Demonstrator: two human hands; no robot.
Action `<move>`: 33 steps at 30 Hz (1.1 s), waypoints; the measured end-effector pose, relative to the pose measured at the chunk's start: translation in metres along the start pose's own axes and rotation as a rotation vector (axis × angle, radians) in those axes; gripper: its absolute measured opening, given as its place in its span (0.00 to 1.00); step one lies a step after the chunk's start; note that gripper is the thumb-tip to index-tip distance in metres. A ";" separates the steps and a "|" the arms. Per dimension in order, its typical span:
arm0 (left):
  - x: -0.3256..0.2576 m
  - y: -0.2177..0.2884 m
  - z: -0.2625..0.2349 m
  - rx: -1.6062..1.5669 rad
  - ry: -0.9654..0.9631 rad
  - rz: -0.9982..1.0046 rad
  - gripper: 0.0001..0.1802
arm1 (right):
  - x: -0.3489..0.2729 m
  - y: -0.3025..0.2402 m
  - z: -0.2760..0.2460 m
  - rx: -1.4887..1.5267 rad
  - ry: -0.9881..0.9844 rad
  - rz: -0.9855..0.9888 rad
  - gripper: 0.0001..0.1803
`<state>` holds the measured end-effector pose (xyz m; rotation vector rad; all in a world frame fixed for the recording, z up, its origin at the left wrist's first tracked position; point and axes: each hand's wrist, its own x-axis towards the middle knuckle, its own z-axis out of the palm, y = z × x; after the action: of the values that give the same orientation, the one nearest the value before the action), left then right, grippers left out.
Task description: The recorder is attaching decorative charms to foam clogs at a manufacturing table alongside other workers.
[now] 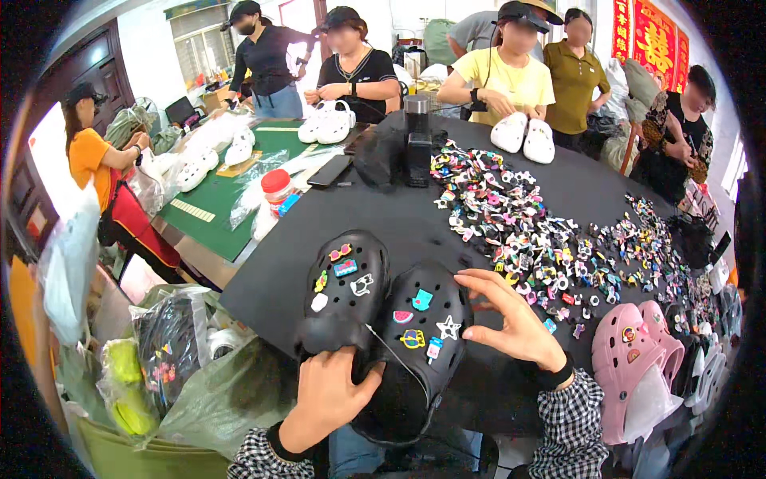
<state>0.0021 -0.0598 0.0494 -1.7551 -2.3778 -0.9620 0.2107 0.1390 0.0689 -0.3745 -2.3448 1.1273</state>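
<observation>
Decorated black clogs (345,302) on a dark table (311,211)

The left hand (329,401) holds the left clog (333,297) at its heel end; the right hand (511,319) — fingers spread — is at the outer edge of the right clog (425,359). Charms stud both uppers: pink sunglasses (341,252) on one, a white star (448,328) on the other. Loose charms (503,211) heap beyond, with pink clogs (622,351) at right and people (511,84) across the table.
</observation>
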 end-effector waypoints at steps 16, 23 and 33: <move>-0.007 0.004 0.011 -0.075 -0.112 0.006 0.22 | -0.002 0.019 0.022 0.199 0.026 0.226 0.41; -0.009 -0.001 0.005 -0.180 -0.117 -0.008 0.25 | 0.003 0.005 0.024 0.305 0.078 0.271 0.41; -0.015 -0.002 0.022 -0.144 -0.026 -0.004 0.23 | 0.000 0.001 0.025 0.210 0.170 0.169 0.40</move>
<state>0.0128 -0.0620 0.0253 -1.8206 -2.3839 -1.1449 0.1972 0.1232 0.0547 -0.5765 -2.0555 1.3499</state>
